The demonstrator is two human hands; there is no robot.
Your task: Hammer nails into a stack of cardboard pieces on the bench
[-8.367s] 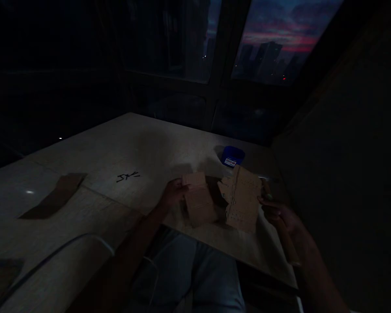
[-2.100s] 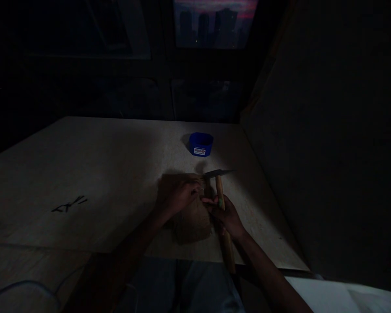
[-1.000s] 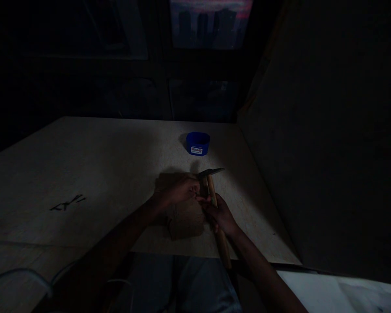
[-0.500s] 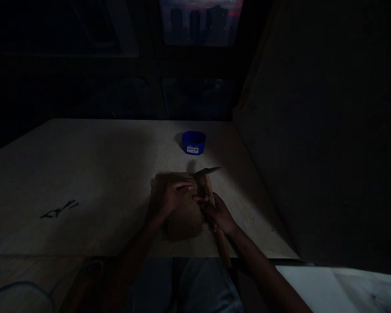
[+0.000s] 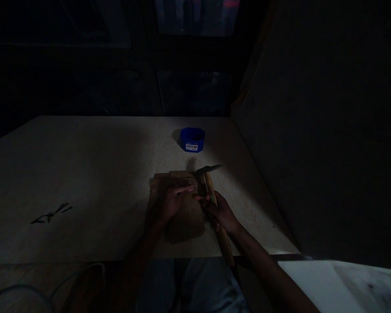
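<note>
My right hand (image 5: 224, 213) is wrapped round the wooden handle of a hammer (image 5: 210, 184), whose thin dark metal head points away from me. The handle's lower end reaches past the table's front edge. Beneath my left hand (image 5: 173, 202) lies a stack of brown cardboard pieces (image 5: 186, 224). The left fingertips are pressed together near the stack's right side, close to the hammer. A tiny pale glint shows at those fingertips, too small and dim to name. Fingers of my right hand reach past the handle towards the cardboard.
A blue plastic tub (image 5: 192, 140) with a white label stands behind the cardboard. Several thin dark pieces (image 5: 51, 214) lie on the left of the pale table (image 5: 101, 174). A tall dark panel (image 5: 322, 143) borders the right side. A cable (image 5: 22, 287) runs at the lower left.
The camera view has shifted slightly, and the tub and dark pieces sit a little further left in it. Both hands and the hammer keep nearly the same pose over the cardboard.
</note>
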